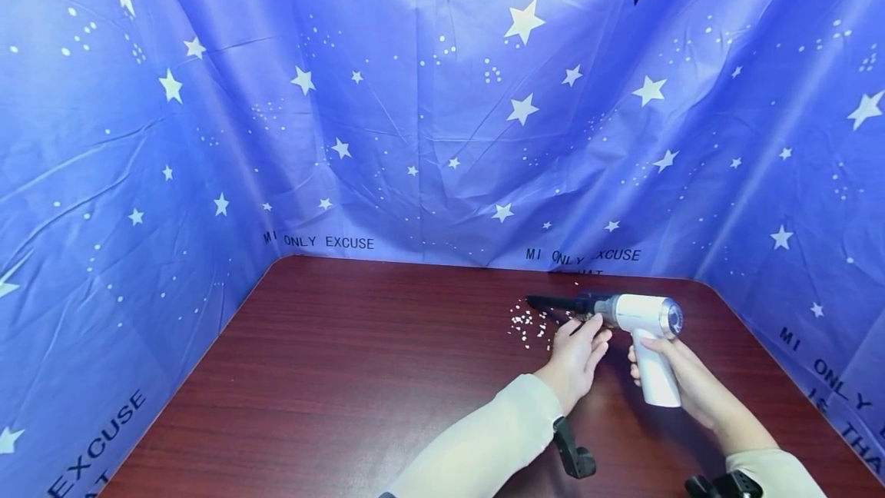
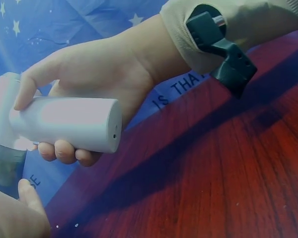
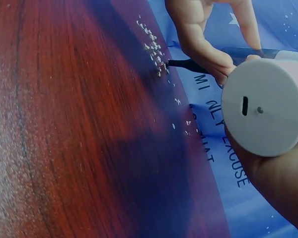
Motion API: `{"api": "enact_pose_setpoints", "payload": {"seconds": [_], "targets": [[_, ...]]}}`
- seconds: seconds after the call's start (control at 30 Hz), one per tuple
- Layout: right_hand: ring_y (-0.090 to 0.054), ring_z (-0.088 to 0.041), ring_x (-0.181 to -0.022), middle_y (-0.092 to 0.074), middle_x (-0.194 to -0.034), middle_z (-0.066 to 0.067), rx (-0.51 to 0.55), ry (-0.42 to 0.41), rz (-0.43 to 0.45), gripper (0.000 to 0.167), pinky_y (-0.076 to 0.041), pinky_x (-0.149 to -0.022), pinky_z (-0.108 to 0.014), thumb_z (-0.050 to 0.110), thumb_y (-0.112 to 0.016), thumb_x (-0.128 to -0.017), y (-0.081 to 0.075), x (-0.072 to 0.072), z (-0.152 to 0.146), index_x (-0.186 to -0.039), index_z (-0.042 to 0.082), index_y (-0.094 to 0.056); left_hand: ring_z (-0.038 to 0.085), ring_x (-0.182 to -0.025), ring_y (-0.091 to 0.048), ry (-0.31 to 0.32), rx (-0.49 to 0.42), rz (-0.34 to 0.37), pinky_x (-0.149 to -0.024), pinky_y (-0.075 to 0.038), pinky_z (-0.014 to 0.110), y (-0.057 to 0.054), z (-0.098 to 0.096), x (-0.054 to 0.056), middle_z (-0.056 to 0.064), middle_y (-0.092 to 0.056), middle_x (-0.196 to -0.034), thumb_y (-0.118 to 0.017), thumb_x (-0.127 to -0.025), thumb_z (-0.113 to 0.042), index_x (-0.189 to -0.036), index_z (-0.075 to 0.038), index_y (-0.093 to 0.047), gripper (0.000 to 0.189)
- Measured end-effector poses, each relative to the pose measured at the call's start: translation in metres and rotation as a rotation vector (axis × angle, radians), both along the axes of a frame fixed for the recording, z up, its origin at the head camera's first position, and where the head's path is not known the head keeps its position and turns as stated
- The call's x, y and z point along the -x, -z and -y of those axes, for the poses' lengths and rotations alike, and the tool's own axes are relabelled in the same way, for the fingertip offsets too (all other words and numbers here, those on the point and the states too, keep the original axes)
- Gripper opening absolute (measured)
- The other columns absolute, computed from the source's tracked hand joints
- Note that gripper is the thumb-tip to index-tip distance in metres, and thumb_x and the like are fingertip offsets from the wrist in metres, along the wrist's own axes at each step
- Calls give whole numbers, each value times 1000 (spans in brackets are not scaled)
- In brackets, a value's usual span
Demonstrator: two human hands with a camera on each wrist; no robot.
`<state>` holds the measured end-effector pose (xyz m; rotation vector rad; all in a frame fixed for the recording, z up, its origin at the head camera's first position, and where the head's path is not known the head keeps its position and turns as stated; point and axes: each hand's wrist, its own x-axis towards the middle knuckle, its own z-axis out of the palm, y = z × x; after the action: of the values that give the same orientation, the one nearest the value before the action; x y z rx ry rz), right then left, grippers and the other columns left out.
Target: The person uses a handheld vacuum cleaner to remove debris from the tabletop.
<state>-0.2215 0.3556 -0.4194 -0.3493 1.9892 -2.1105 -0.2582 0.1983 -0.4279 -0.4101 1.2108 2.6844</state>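
Observation:
A white handheld vacuum cleaner (image 1: 639,312) with a clear front cup and a long black nozzle (image 1: 553,303) is held over the far right part of the table. My right hand (image 1: 681,375) grips its handle (image 2: 69,121), fingers wrapped round and thumb on the upper part. At the front cup my left hand (image 1: 577,356) holds the cleaner, with bent fingers (image 3: 208,57) at the cup and nozzle; their exact contact is partly hidden. White crumbs (image 1: 524,323) lie scattered beneath and beside the nozzle tip, also seen in the right wrist view.
The dark red wooden table (image 1: 332,360) runs back to a blue star-printed cloth (image 1: 415,98) hanging on three sides. A few crumbs lie apart from the main patch. Black camera mounts (image 1: 574,452) sit on both sleeved wrists.

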Motion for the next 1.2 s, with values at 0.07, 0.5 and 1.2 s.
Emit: {"api": "enact_pose_setpoints", "payload": {"seconds": [0.07, 0.5, 1.2], "targets": [[-67, -12, -79, -67, -92, 3, -2, -2, -1, 24, -59, -70, -30, 15, -34, -109, 0, 0, 0, -110, 21, -58, 22, -93, -71, -11, -12, 3, -89, -57, 34, 1, 1, -1, 9, -72, -94, -75, -89, -8, -134, 10, -46, 56], [-65, -10, -79, -67, -92, 3, 6, -62, 9, 32, -58, -68, -26, 12, -31, -109, -2, 1, -5, -107, 21, -62, 26, -94, -70, -33, -36, -2, -92, -56, 38, 1, 5, -12, 10, -71, -96, -74, -89, -6, -123, 4, -50, 43], [-63, -10, -69, -66, -86, 2, -242, -88, 9, 33, -57, -60, -28, 19, -32, -110, -20, -13, -33, -101, 18, -63, 24, -90, -70, 50, -42, -11, -93, -56, 41, 1, 4, -42, 14, -67, -102, -74, -88, -5, -113, 1, -45, 38]]}}
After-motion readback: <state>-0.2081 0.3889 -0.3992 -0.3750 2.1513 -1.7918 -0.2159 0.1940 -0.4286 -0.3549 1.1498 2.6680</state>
